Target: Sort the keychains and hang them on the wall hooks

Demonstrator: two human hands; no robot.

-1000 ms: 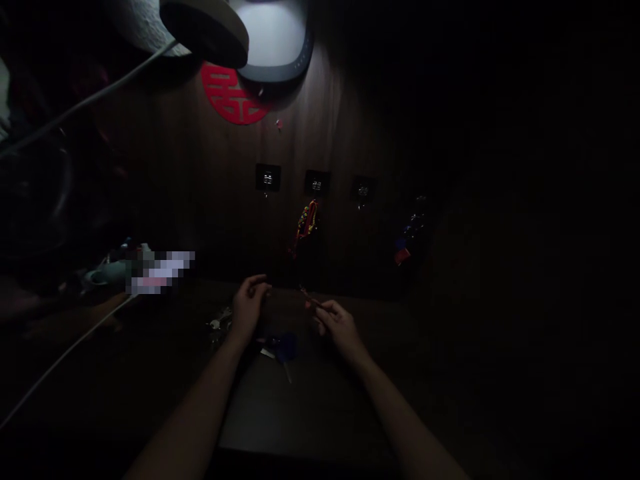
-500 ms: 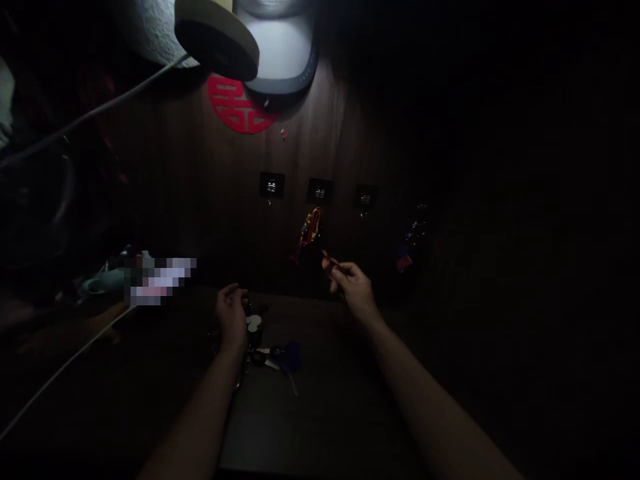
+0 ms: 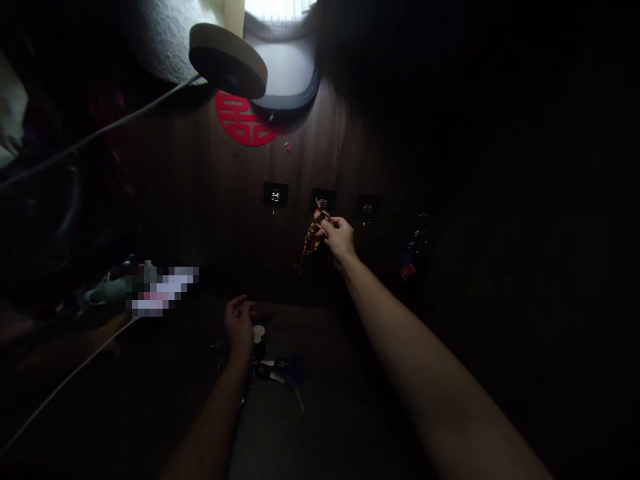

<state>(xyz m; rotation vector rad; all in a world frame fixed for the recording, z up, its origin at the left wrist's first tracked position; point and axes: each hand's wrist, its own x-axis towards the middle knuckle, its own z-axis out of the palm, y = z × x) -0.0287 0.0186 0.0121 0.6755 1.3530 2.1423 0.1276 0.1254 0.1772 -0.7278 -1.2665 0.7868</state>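
Observation:
My right hand [image 3: 340, 240] is raised to the middle wall hook [image 3: 327, 198]. Its fingers pinch a small reddish trinket [image 3: 319, 215], too dim to tell its exact kind. Just below it, a colourful beaded cord [image 3: 307, 241] hangs by the same hook, partly behind my fingers. Lower down, my left hand [image 3: 239, 327] hovers over or rests at the dark surface, fingers loosely bent and apart, with nothing visible in them. Beside it lie several keys [image 3: 273, 373] with a round white tag [image 3: 259, 333] and a dark blue piece [image 3: 297, 369]; my wrist covers part of the bunch.
Two more hooks, the left hook [image 3: 275, 195] and the right hook [image 3: 367, 205], flank the middle one. A dark bundle with a red tag [image 3: 407, 270] hangs farther right. Above are a round lamp head [image 3: 229, 60], a cap [image 3: 290, 73] and a red paper cutout [image 3: 245, 123]. White cables [image 3: 65, 387] cross the left.
My right hand has moved up and slightly left with the trinket, from below the beaded cord to the middle hook. My left hand stays near the keys; the view has shifted slightly.

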